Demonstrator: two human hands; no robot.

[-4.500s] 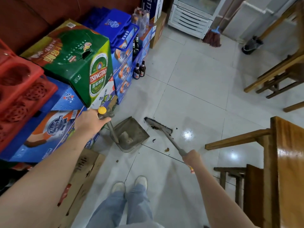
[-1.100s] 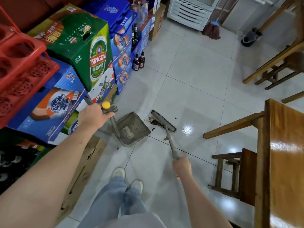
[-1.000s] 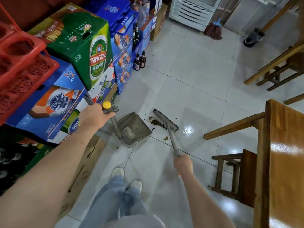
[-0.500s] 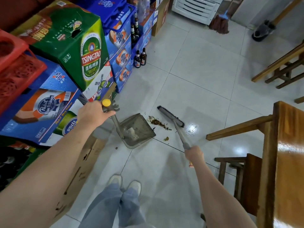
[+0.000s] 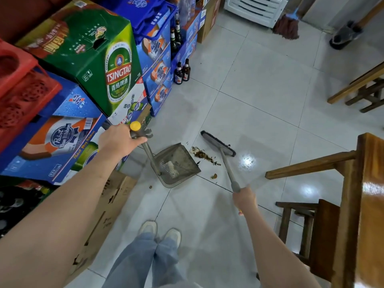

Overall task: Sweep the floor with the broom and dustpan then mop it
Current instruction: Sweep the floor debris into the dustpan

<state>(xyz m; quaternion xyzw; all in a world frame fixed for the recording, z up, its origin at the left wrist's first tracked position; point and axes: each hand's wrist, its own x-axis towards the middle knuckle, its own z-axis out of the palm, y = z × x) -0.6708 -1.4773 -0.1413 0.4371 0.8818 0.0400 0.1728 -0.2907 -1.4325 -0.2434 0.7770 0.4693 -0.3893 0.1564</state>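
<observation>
Two hands were busy: left hand gripped the dustpan handle, right hand gripped the broom handle. Dustpan sat on the floor by stacked beer boxes; debris lay between pan mouth and broom head. Mop stood near the floor's far edge.

One head-worn wide-angle view looks steeply down over both arms at the tiled floor.

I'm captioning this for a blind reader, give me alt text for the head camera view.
Seen from above, a left hand holds a dustpan on a tiled floor while the right hand holds a broom behind a small debris pile. Beer boxes are stacked at left, wooden furniture at right.
</observation>
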